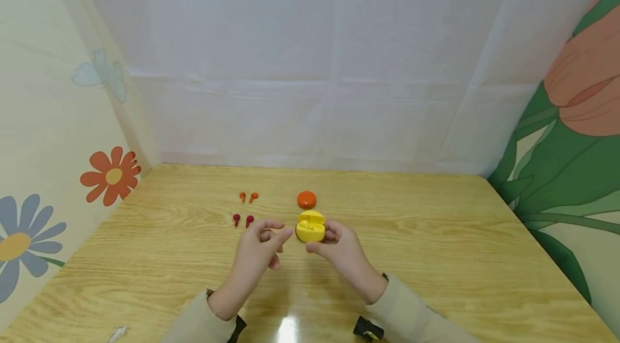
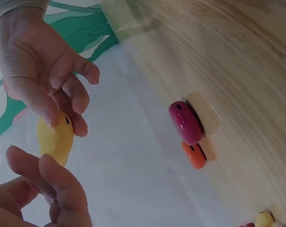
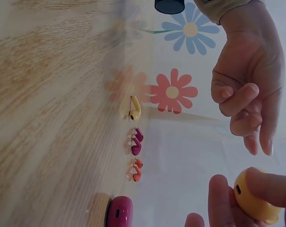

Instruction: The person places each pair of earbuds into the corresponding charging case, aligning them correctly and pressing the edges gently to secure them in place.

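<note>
At the left, a magenta pair of earbuds (image 1: 236,218) lies on the wood-grained surface (image 1: 436,262), with an orange pair of earbuds (image 1: 254,196) just behind; the right wrist view also shows a yellow earbud (image 3: 136,109) beside these pairs. Next comes the left hand (image 1: 259,249), thumb and forefinger stretched toward the case, tips apart, the other fingers loosely bent, with nothing visible between them. In the middle, the yellow case (image 1: 310,232) is held up off the surface with its lid raised; its seats are too small to read. The right hand (image 1: 344,246) pinches it from the right, thumb at the front and fingers behind. The work looks to be at the stage of handling the case with its lid up; the next move probably calls for a steady right hand and fine left fingertips. Beyond the yellow case sit an orange case (image 1: 307,199) and a magenta case (image 2: 186,124), close enough to limit forward reach. The surface's back edge meets a white cloth (image 1: 329,63) well behind them; the right side offers the widest open room.
</note>
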Tool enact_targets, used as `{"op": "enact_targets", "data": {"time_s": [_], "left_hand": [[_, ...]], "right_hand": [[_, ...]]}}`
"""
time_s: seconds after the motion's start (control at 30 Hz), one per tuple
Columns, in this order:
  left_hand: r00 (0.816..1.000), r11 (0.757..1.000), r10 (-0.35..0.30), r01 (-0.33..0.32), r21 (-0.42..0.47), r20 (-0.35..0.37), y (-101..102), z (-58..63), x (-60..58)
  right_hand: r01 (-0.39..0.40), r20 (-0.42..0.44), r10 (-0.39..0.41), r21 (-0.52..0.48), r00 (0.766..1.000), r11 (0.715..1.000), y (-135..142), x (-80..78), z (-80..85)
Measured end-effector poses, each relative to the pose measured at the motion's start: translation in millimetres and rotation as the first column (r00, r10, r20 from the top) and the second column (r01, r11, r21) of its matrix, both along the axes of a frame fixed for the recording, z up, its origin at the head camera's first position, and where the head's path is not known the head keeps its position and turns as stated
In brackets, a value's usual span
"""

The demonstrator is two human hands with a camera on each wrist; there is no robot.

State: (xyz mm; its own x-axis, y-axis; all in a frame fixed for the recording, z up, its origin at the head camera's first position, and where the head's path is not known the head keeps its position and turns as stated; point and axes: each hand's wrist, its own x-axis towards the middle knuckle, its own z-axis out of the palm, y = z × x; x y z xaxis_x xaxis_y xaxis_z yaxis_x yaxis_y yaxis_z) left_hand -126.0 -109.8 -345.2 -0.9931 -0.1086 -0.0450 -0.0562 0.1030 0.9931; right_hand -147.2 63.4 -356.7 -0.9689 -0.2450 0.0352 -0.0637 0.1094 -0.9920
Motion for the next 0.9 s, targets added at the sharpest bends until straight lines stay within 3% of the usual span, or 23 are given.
{"op": "enact_targets", "data": {"time_s": [0.33,0.9], "left_hand": [[0.999,0.999,0.028,-0.027,-0.028,0.041,-17,-5.7,1.7],[0.993,0.998,0.023,-0.016,-0.061,0.116,-42,-7.7,3.0]], "right_hand": [[0.007,0.007,-0.007,0.033,1.0,0.999,1,-1.5,0.1],[0.031,0.026,-0.032,0.043,0.999,0.999,2,-1.1,0.4]]}}
